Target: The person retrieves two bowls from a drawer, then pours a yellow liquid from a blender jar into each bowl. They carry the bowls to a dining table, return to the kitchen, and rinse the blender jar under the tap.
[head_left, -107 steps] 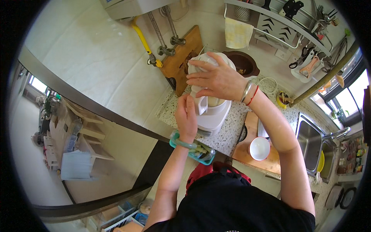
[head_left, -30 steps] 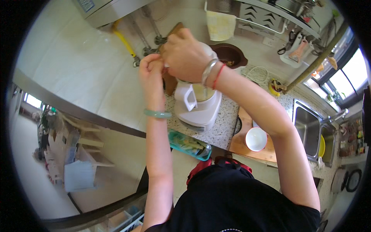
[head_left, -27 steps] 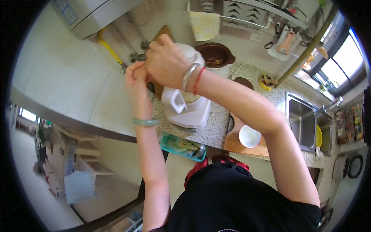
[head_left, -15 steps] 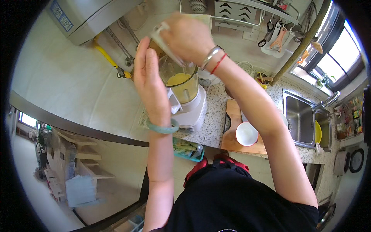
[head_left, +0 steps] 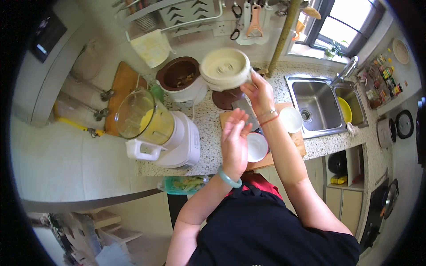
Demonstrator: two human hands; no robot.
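My right hand (head_left: 261, 94) grips the edge of a round cream-coloured blender lid (head_left: 225, 70), lifted above the counter and tilted so its ridged face shows. Below and to the left of it, my left hand (head_left: 235, 146) is raised with its fingers stretched out and nothing in it. A blender jar (head_left: 156, 119) with yellow contents sits uncovered on its white base (head_left: 190, 142), to the left of both hands. Beyond it stands a white electric cooker (head_left: 188, 94) with a brown inner pot (head_left: 171, 66) holding some brownish bits.
Two white bowls (head_left: 256, 147) and a broad blade (head_left: 245, 111) are on a wooden cutting board (head_left: 295, 141). A brown lid (head_left: 225, 100) lies beside the cooker. The steel sink (head_left: 317, 99) is at the right. A teal basket (head_left: 171, 186) is below the counter's edge.
The blender lid has moved right in my right hand, away from the jar. My left hand has left the jar's side and moved right. The view has swung right.
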